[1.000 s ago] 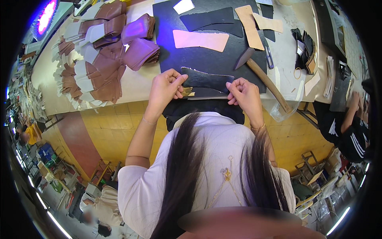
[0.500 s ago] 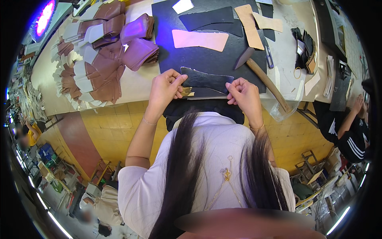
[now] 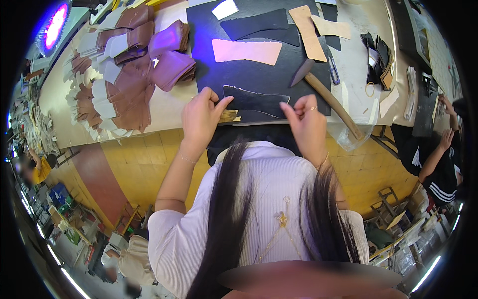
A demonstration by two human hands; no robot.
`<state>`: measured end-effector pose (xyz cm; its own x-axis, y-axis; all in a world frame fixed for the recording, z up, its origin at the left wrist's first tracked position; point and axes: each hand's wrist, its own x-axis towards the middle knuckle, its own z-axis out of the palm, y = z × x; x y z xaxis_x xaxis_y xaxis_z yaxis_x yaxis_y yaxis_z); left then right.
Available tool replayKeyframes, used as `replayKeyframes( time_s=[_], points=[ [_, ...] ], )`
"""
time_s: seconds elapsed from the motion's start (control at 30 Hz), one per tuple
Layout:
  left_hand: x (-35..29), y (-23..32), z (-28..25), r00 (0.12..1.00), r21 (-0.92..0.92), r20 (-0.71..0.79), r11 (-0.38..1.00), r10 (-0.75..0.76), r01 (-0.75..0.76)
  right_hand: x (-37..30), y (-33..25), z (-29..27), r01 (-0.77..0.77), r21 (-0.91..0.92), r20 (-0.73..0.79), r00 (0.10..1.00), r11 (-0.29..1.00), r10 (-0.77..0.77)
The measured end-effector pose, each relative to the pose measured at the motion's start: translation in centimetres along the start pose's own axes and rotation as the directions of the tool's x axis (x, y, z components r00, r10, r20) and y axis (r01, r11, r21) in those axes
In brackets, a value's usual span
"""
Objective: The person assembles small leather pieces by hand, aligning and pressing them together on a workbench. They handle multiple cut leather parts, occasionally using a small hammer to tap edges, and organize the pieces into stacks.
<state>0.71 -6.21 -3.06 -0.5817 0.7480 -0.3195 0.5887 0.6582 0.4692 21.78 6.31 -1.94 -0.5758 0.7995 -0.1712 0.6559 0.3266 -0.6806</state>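
Note:
A dark, curved piece of leather with a pale, rough upper edge lies at the near edge of the black mat. At its left end is my left hand, thumb stretched onto the leather and fingers loosely curled apart from it. My right hand has its thumb tip on the right end, its other fingers bent and separate from the thumb. Neither hand pinches the piece. Just beside the left hand lies a small gold-brown strip. A wooden-handled hammer rests right of my right hand.
Stacked brown leather pieces with pale ends cover the table's left side. Farther back on the mat are a pink piece, black pieces and tan pieces. A dark bundle lies right. Another person's arm shows far right.
Both hands have loosened from pinching the leather's ends, and thumbs and fingers have parted. The leather now looks flatter on the mat. At far right, the other person's hands have moved apart.

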Motion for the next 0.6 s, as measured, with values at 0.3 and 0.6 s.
replayKeyframes(
  time_s=[0.3, 0.6],
  points=[
    [-0.5, -2.5, 3.2, 0.735, 0.336, 0.163, 0.663, 0.659, -0.669, 0.8, 0.4, 5.4, 0.665, -0.228, 0.318, 0.741, 0.711, -0.591],
    [-1.5, -2.4, 4.0, 0.795, 0.359, 0.158, 0.716, 0.586, -0.599, -3.1, 4.4, -1.4, 0.418, -0.463, 0.261, 0.907, 0.781, -0.330]
  ],
)
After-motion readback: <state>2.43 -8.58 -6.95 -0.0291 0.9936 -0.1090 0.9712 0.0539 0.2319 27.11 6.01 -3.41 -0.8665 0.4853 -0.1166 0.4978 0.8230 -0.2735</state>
